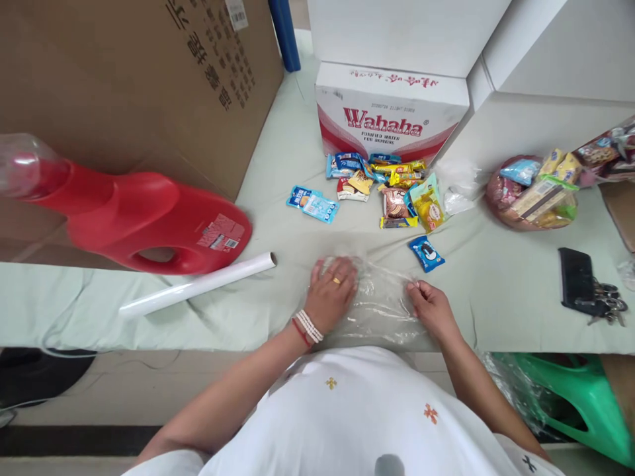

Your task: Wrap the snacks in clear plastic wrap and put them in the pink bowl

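A clear plastic bag [374, 304] lies flattened near the front edge of the table. My left hand [331, 296] rests palm down on its left side, fingers laid over the film. At the bag's right edge, my right hand [430, 305] pinches the plastic between thumb and fingers. Just beyond the bag is a single blue snack packet [426, 254]. Farther back sits a loose pile of snack packets, among them a yellow-green one [427, 203] and a brown one [395, 202]. Two light-blue packets [320, 207] lie left of the pile.
A red jug [159, 221] and a white roll [198, 285] are at the left, by a large cardboard box [149, 79]. A Wahaha carton [391, 122] stands behind the snacks. To the right are a filled snack basket [533, 198] and keys with a black case [578, 281].
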{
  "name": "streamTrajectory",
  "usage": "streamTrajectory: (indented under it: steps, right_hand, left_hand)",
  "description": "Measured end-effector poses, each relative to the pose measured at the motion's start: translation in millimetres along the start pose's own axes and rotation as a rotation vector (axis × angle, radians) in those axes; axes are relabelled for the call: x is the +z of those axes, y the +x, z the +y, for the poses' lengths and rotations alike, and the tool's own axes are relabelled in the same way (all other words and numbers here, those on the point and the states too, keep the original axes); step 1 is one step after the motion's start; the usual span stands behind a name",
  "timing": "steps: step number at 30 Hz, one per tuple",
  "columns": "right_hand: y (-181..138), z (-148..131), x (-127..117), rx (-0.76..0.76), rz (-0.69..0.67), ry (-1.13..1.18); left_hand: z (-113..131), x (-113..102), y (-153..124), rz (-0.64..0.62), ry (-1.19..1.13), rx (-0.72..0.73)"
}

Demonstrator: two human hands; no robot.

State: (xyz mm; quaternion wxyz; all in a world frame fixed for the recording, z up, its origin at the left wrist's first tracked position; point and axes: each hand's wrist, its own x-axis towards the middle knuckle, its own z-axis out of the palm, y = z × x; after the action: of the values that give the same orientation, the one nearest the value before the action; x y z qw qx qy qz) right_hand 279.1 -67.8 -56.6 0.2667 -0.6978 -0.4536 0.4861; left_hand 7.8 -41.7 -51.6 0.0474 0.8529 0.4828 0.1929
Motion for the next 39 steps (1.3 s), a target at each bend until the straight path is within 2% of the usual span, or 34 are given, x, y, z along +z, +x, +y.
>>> streamTrajectory:
  steps: [2,4,6,8,10,13,16,19,20,22,25,27,29,31,34,37,39]
  right_hand:
    - [-7,5,-13,-0.018,-0.037,-0.097]
    - [-15,4,-26,-0.072,0.008,-0.274]
    - [-18,-6,-35,-0.190,0.180,-0.456]
    - [-11,-21,-35,-0.349,0.339,-0.544]
    - [8,-33,-29,-0.440,0.315,-0.528]
    - [44,-39,-30,-0.331,0.180,-0.444]
    - [69,-51,-54,-0.261,0.262,-0.477]
    - [87,-94,-74,-0.432,0.355,-0.622]
    - [95,-115,-72,-0.510,0.357,-0.666]
    - [121,-158,-54,-0.634,0.288,-0.783]
    - [177,-207,-4,-0.657,0.184,-1.068]
    - [214,-222,26,-0.654,0.122,-1.202]
    - [240,-227,41,-0.643,0.072,-1.248]
    - [249,-223,41,-0.622,0.075,-1.243]
    - [234,-208,27,-0.599,0.097,-1.263]
    - [208,-195,7,-0.629,0.031,-1.303]
    - [200,-192,-6,-0.631,0.098,-1.261]
  left_hand:
    - [-11,8,9,-0.061,0.017,-0.200]
    - [-17,12,13,-0.137,0.016,-0.279]
    - [-16,14,12,-0.200,0.009,-0.262]
    - [-12,14,10,-0.239,-0.002,-0.209]
    - [-9,14,8,-0.253,-0.007,-0.179]
    - [-13,11,7,-0.253,0.005,-0.206]
    - [-24,8,5,-0.262,0.015,-0.210]
    - [-32,7,3,-0.275,0.019,-0.169]
    - [-34,8,2,-0.274,0.023,-0.164]
    - [-34,8,2,-0.268,0.030,-0.160]
    - [-33,8,3,-0.271,0.034,-0.155]
    - [-34,8,3,-0.273,0.036,-0.157]
    - [-34,7,2,-0.267,0.032,-0.161]
    - [-35,7,2,-0.256,0.026,-0.163]
    - [-35,7,1,-0.236,0.013,-0.166]
    - [-36,7,1,-0.227,-0.009,-0.167]
    - [-35,7,1,-0.225,-0.019,-0.166]
